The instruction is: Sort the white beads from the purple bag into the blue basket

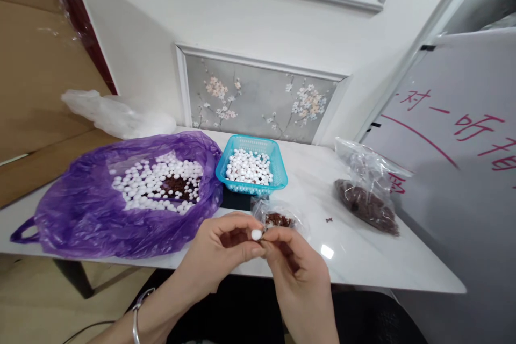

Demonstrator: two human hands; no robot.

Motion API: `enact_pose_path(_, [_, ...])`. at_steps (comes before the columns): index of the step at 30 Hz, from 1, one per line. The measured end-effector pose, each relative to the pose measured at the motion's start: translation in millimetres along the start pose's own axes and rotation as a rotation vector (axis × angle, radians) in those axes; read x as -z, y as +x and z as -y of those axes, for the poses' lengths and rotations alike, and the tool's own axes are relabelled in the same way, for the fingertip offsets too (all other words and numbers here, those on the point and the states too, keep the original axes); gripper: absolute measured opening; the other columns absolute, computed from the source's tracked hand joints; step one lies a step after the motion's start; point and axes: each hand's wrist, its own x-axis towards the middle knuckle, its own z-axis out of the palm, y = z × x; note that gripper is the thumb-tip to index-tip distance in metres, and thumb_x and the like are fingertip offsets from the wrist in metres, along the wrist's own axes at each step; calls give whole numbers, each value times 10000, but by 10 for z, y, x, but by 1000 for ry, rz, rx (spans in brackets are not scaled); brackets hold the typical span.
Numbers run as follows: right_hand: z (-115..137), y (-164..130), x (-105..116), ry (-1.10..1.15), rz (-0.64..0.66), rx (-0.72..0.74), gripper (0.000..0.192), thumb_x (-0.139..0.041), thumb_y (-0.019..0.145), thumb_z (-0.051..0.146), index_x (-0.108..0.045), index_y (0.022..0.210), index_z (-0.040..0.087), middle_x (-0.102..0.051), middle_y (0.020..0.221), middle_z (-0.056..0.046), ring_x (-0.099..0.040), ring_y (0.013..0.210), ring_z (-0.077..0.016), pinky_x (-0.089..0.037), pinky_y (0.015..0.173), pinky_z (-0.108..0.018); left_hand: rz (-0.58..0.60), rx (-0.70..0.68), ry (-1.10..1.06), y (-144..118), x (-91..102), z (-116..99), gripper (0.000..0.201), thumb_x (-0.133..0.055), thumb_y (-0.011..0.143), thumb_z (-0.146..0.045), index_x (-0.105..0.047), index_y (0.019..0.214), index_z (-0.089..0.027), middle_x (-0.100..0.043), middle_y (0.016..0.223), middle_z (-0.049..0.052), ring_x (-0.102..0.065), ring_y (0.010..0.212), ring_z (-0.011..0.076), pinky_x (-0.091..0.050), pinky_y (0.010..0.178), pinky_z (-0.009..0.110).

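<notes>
Between thumb and fingertips, my left hand [226, 250] pinches a small white ball [257, 234] above the table's front edge. My right hand [300, 266] meets it there, its thumb and forefinger closed at the ball's right side on something small, mostly hidden by the fingers. Just behind the hands lies an open clear bag [296, 215] with reddish-brown small pieces [278, 220] in it. A blue plastic basket [278, 164] full of similar white balls stands farther back. To the left, a purple plastic bag [86, 199] lies spread open, holding many white balls and some brown pieces.
At the right of the white table [419, 263] sits a clear bag of brown pieces [366, 207]. One loose brown piece [329, 220] lies nearby. A whiteboard [455, 134] with red writing leans at the right, a cardboard box [36, 64] stands at the left, and a wall is behind.
</notes>
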Motion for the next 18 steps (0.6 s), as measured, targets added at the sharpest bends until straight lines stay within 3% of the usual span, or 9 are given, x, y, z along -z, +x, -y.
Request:
enact_pose_path(2, [6, -13, -6, 27, -12, -4, 110, -573, 913, 230, -683, 905, 225, -698, 805, -10, -658, 724, -140, -545, 670, -213, -11, 25, -1, 2, 12, 13, 164, -817, 677, -195, -769, 833, -180, -724, 721, 30, -648, 694, 170, -522, 682, 265])
enact_pose_path(5, [32, -45, 29, 81, -71, -52, 128, -579, 917, 282, -694, 952, 239, -710, 785, -8, -663, 709, -135, -563, 684, -211, -30, 36, 28, -11, 79, 48, 193, -780, 736, -227, -762, 924, -185, -764, 826, 53, -675, 779, 185, -524, 757, 271])
enact_pose_path(9, [39, -78, 121, 73, -164, -121, 149, -620, 891, 350, -691, 943, 229, -704, 734, -5, -661, 683, -138, -573, 682, -214, -90, 25, 132, -38, 151, 69, 212, -761, 759, -264, -771, 960, -199, -744, 780, 44, -651, 717, 168, -525, 670, 239])
enact_pose_path(13, [30, -79, 155, 56, -166, -105, 172, -621, 886, 369, -700, 912, 218, -683, 711, -11, -651, 662, -147, -576, 659, -227, -95, 27, 108, -44, 132, 49, 175, -753, 762, -265, -783, 919, -194, -692, 640, 26, -615, 602, 155, -509, 561, 231])
enact_pose_path(18, [19, -70, 161, 32, -130, -58, 164, -612, 889, 354, -706, 889, 219, -693, 717, -16, -658, 652, -155, -579, 641, -235, -128, 0, 12, -30, 139, 65, 168, -791, 713, -248, -789, 871, -190, -694, 674, 32, -595, 585, 151, -497, 543, 238])
